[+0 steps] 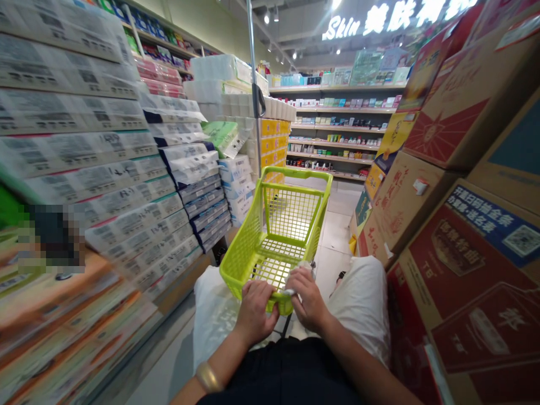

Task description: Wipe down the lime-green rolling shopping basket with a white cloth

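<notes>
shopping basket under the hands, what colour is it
The shopping basket is bright lime green, a yellowish green; it shows best in the head view.

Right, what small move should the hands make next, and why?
Probably slide the white wipe along the near edge of the green basket: the right hand holds it there, while the left hand grips that edge and could steady it.

Above and beyond the basket (287,212), reads “Skin 美肤” on the sign (395,18); right of the basket, reads “TB” on a carton (466,275); left, shows blurred handwriting on packs (80,115).
</notes>
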